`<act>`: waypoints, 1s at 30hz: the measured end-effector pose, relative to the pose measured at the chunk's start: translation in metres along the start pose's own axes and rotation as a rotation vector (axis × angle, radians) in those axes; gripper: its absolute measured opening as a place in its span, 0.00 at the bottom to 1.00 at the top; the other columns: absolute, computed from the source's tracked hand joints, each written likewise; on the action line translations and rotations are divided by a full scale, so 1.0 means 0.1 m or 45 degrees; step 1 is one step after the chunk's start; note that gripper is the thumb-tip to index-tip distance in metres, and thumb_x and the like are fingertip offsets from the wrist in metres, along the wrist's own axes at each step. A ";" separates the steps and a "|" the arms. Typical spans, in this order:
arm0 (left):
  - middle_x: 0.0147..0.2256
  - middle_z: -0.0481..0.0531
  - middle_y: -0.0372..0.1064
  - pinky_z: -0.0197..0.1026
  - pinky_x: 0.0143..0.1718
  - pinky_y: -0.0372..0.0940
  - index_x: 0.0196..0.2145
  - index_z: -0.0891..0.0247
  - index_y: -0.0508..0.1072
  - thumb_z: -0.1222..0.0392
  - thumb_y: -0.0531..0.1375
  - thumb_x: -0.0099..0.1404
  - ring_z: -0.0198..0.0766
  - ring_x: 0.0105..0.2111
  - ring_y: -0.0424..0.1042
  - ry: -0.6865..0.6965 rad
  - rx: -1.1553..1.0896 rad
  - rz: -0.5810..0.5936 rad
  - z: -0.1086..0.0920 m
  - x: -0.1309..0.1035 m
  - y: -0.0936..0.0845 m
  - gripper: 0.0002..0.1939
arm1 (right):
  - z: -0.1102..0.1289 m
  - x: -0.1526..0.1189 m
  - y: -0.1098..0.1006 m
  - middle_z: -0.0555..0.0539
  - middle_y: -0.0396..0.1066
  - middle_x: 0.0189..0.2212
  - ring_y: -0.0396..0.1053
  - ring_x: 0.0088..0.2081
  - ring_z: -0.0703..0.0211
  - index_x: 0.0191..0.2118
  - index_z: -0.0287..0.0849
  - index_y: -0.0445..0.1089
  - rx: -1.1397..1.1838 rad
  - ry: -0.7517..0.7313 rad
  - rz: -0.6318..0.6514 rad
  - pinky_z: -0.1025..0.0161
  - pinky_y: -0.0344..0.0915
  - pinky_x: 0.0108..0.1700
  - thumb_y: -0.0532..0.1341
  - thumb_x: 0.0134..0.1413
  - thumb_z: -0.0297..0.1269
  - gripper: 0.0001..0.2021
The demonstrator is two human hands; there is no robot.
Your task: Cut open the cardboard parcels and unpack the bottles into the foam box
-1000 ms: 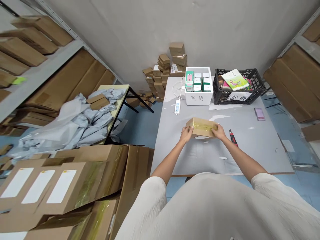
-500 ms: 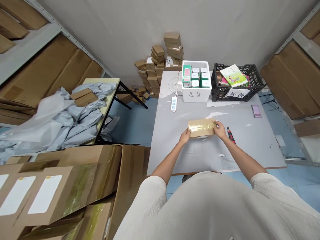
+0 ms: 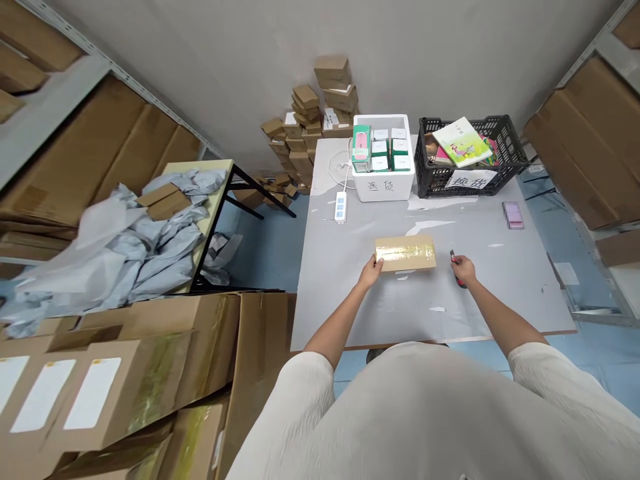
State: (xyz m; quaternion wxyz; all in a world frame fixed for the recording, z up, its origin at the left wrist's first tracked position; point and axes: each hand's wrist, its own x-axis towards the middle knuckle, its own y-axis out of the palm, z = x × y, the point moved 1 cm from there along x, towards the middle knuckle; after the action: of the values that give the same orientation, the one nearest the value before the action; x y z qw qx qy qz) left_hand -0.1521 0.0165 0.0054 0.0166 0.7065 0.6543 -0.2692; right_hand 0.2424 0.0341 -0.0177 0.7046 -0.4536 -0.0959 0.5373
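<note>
A small brown cardboard box (image 3: 405, 253), with shiny clear tape along its top, is near the middle of the grey table (image 3: 350, 303). My left hand (image 3: 371, 272) grips its left end, thumb on the near corner. To the right of the box, my right hand (image 3: 464, 269) has its fingers closed around a red and black cutter (image 3: 460, 281), whose tip points away from me. The right end of the box is not held.
At the table's back stand a white foam box (image 3: 383, 187) with green-white cartons and a black crate (image 3: 470, 181) with books. A power strip (image 3: 341, 207) and a phone (image 3: 513, 215) lie on the table. Large cartons (image 3: 165, 367) stand at the left.
My right hand has let go of the box's right end, moved right and taken hold of the cutter. My left hand still holds the box. The view has shifted slightly.
</note>
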 end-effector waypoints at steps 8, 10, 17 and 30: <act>0.58 0.58 0.78 0.50 0.63 0.68 0.66 0.61 0.70 0.42 0.55 0.76 0.48 0.57 0.77 0.004 -0.031 0.027 0.01 0.07 0.18 0.29 | -0.29 0.08 0.12 0.30 0.69 0.58 0.69 0.62 0.31 0.58 0.44 0.72 -0.404 0.203 0.066 0.39 0.66 0.61 0.70 0.49 0.38 0.28; 0.60 0.58 0.77 0.49 0.63 0.69 0.66 0.61 0.70 0.41 0.55 0.76 0.48 0.57 0.77 0.017 -0.030 0.040 0.01 0.07 0.21 0.29 | -0.33 0.08 0.15 0.30 0.67 0.59 0.68 0.62 0.31 0.60 0.44 0.70 -0.460 0.186 0.116 0.39 0.66 0.61 0.70 0.52 0.40 0.28; 0.62 0.60 0.75 0.49 0.63 0.68 0.65 0.63 0.70 0.40 0.56 0.76 0.49 0.59 0.76 0.055 -0.091 0.056 0.02 0.09 0.23 0.30 | -0.42 0.06 0.18 0.30 0.67 0.59 0.69 0.61 0.34 0.60 0.42 0.66 -0.626 0.071 0.182 0.42 0.69 0.58 0.66 0.58 0.38 0.25; 0.57 0.60 0.79 0.51 0.61 0.70 0.64 0.61 0.72 0.40 0.59 0.74 0.50 0.54 0.78 0.056 -0.138 0.028 0.10 0.14 0.26 0.30 | -0.15 0.06 -0.34 0.40 0.80 0.42 0.79 0.46 0.47 0.48 0.41 0.76 -0.138 0.110 0.054 0.59 0.74 0.44 0.68 0.49 0.33 0.18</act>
State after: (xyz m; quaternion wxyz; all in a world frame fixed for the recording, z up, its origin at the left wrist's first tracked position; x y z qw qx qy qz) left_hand -0.1320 0.0219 -0.0173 0.0434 0.7174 0.6603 -0.2176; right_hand 0.2768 0.0311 -0.0030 0.6710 -0.5159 -0.0847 0.5258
